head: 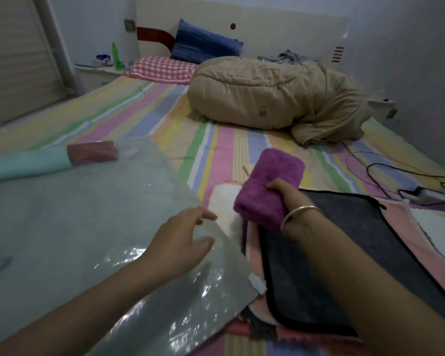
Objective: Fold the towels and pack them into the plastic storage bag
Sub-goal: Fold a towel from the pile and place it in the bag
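Striped bed (129, 116) holds your work: right hand (287, 199) grips the folded purple towel (270, 186) beside the plastic bag (75, 214), left hand (183, 240) relaxed on it; grey towel (326, 247) remains unfolded.

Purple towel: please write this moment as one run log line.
right hand grips folded purple towel | left hand open on plastic storage bag | dark grey towel unfolded

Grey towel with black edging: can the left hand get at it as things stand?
Probably yes. The left hand rests open on the plastic bag beside the grey towel; only the right forearm crosses above the towel, leaving its near-left corner exposed.
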`<state>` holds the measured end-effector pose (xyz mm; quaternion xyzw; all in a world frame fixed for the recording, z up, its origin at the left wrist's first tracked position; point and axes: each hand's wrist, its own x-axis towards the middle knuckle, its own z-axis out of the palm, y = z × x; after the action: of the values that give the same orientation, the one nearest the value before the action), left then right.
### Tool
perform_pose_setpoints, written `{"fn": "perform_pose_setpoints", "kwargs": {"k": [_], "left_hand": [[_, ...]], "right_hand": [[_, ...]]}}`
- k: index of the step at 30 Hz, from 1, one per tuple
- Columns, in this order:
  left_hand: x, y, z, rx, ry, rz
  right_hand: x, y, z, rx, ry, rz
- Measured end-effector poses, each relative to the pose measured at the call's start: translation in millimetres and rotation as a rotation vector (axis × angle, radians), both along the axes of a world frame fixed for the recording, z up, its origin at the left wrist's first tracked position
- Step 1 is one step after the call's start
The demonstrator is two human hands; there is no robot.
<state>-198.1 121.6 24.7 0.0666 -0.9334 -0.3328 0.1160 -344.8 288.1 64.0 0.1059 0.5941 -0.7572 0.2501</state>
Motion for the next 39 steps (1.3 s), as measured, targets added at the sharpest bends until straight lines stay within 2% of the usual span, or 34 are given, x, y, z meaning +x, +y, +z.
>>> {"fn": "perform_pose_setpoints", "kwargs": {"k": [3,7,11,15,21,24,27,31,35,39], "left_hand": [[62.0,-2.2,-16.1,-0.180,-0.026,-0.104],[118.5,-2.3,-34.6,-0.437,-0.023,-0.206],[139.9,-9.7,-44.2,-0.557,-0.108,-0.264],[132.7,-27.9,-46.4,-0.299,-0.299,-0.306],[129.3,-46.7,-44.5,-0.112,-0.322,-0.296],[132.2,-51.8,-48.3,0.009,-0.285,-0.258],[137.2,-49.8,-52.6,0.171,-0.130,-0.177],[145.0,-49.3,-47.0,0.089,0.019,0.007],[148.6,-55.1,-30.7,0.013,-0.012,0.041],[149.4,-56.7,-11.3,0.041,-0.007,0.039]], "right_hand": [[38.0,16.0,12.0,-0.131,-0.012,0.094],[89.4,29.4,9.9,-0.167,-0.034,0.203],[122.1,36.0,-3.6,-0.140,-0.107,0.219],[145.0,44.4,-10.6,-0.086,-0.137,0.255],[170.4,53.6,-19.9,-0.199,-0.069,0.247],[183.8,54.0,-23.6,-0.202,-0.088,0.268],[192.8,52.9,-27.2,-0.210,-0.090,0.283],[205.3,45.4,-29.7,-0.177,-0.019,0.361],[220.1,26.0,-39.7,-0.106,0.081,0.462],[227.3,12.7,-55.5,0.024,0.069,0.520]]}}
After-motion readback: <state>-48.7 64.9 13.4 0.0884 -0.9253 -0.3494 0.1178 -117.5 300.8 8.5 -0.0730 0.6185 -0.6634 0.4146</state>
